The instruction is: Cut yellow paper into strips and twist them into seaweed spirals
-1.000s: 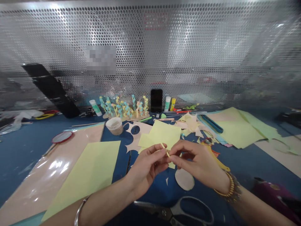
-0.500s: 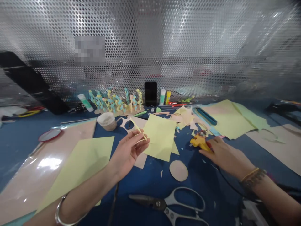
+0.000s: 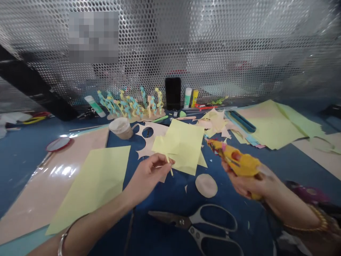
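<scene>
Between thumb and fingers, my left hand (image 3: 151,174) pinches a thin pale-yellow rolled paper stick (image 3: 169,165), tilted over the work area. Raised off the table, my right hand (image 3: 247,183) is wrapped round a yellow hot glue gun (image 3: 237,158) whose nozzle points left. Square yellow paper sheets (image 3: 186,145) lie just beyond my left fingers. A round pale paper disc (image 3: 206,185) rests on the table between my hands. Nearer to me lie large scissors (image 3: 191,224) with grey handles, blades towards the left.
At the back, curly paper strips (image 3: 133,103) stand on a base beside a phone (image 3: 173,93) and glue sticks (image 3: 188,97). A white tub (image 3: 121,128) stands left of centre. Paper scraps (image 3: 215,121) and yellow sheets (image 3: 266,124) lie to the right, a magnifying glass (image 3: 58,144) far left.
My right hand has lifted the glue gun off the table, gripping its handle and turning its nozzle left. My left hand has lowered a little, and the paper stick now tilts more steeply.
</scene>
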Demonstrator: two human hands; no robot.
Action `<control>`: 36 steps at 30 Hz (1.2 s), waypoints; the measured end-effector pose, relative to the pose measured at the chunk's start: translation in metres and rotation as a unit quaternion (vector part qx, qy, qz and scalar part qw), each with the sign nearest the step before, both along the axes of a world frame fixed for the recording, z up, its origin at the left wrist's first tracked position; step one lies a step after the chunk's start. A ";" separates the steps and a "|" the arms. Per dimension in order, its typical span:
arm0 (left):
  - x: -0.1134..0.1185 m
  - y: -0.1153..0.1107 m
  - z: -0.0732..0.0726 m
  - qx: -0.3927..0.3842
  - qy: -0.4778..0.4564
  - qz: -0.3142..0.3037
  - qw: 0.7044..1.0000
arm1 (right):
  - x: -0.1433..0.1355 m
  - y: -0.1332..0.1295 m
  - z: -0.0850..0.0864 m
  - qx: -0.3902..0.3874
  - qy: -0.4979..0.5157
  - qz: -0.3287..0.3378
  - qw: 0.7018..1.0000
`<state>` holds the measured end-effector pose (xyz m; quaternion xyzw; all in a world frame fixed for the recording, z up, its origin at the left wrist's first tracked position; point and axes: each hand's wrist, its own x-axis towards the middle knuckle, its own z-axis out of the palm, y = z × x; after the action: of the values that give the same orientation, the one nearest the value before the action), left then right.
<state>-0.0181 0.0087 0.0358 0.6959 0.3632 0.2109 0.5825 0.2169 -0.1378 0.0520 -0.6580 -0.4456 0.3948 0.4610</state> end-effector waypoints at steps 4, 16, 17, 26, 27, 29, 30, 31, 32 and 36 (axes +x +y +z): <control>0.000 -0.013 -0.007 0.081 0.090 -0.081 0.989 | -0.004 -0.004 -0.019 -0.003 -0.096 -0.004 0.995; 0.038 0.003 -0.005 0.073 -0.028 -0.088 0.993 | -0.013 -0.006 -0.035 -0.073 -0.081 -0.033 0.994; 0.037 0.003 -0.002 0.055 -0.053 -0.061 0.995 | -0.016 -0.005 -0.036 -0.073 -0.065 -0.037 0.994; 0.002 -0.023 -0.004 -0.139 -0.062 0.022 0.988 | -0.047 0.002 -0.021 -0.055 0.003 -0.023 0.998; 0.001 -0.025 -0.004 -0.153 -0.068 0.028 0.986 | -0.047 0.003 -0.020 -0.053 -0.006 -0.028 0.998; 0.001 -0.028 -0.004 -0.180 -0.088 0.049 0.978 | -0.047 0.005 -0.020 -0.045 -0.004 -0.033 0.998; 0.003 -0.028 -0.004 -0.200 -0.103 0.058 0.973 | -0.048 0.007 -0.020 -0.045 0.008 -0.030 0.999; 0.005 -0.029 -0.004 -0.226 -0.120 0.063 0.965 | -0.049 0.008 -0.020 -0.046 0.024 -0.023 0.998; 0.008 -0.029 -0.004 -0.259 -0.137 0.066 0.954 | -0.050 0.008 -0.021 -0.045 0.041 -0.018 0.998; 0.016 -0.029 -0.011 -0.410 -0.183 0.075 0.890 | -0.049 0.004 -0.021 -0.013 0.046 -0.024 0.999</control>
<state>-0.0018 -0.0199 0.0253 0.3147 0.3551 0.2096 0.8549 0.1675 -0.1336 0.0314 -0.6556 -0.4032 0.4188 0.4819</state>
